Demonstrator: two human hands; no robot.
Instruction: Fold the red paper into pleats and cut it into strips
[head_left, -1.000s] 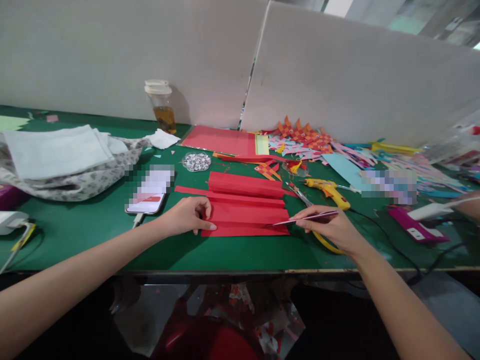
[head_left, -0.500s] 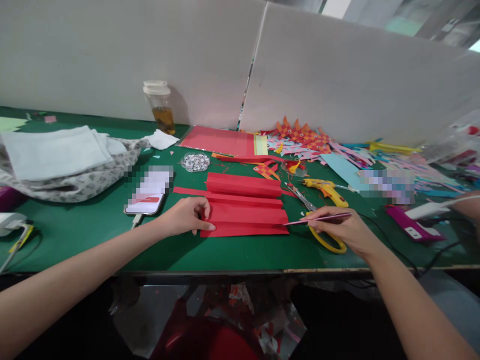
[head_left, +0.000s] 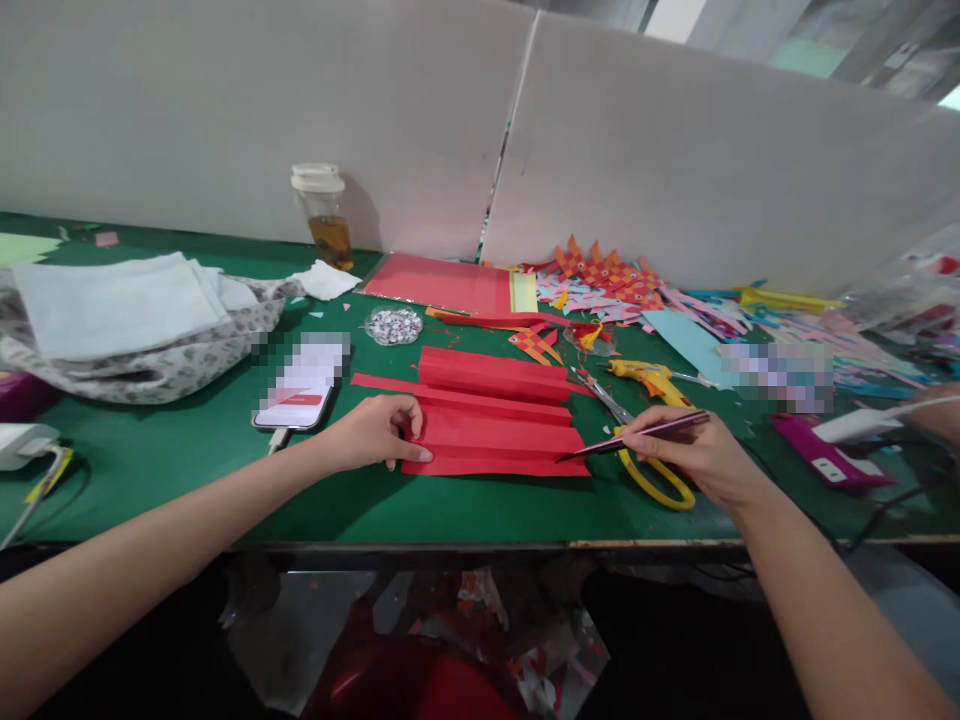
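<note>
A pleated sheet of red paper (head_left: 499,415) lies on the green table (head_left: 187,450) in front of me. My left hand (head_left: 375,432) rests on its left edge, thumb pressed along the front fold and fingers curled on the paper. My right hand (head_left: 686,450) is closed around thin pink tweezers (head_left: 637,434), held like a pen. Their tip touches the paper's right front corner. Yellow-handled scissors (head_left: 649,475) lie under my right hand.
A phone (head_left: 300,385) lies left of the paper, a dish of googly eyes (head_left: 393,324) and a jar (head_left: 322,215) behind. A yellow glue gun (head_left: 651,378), woven paper fish (head_left: 600,270), coloured strips and a magenta device (head_left: 832,450) crowd the right. A patterned cloth bag (head_left: 127,330) sits far left.
My right hand with the tweezers has slid right, off the paper's middle front edge to its right corner. My left hand has stayed on the paper.
</note>
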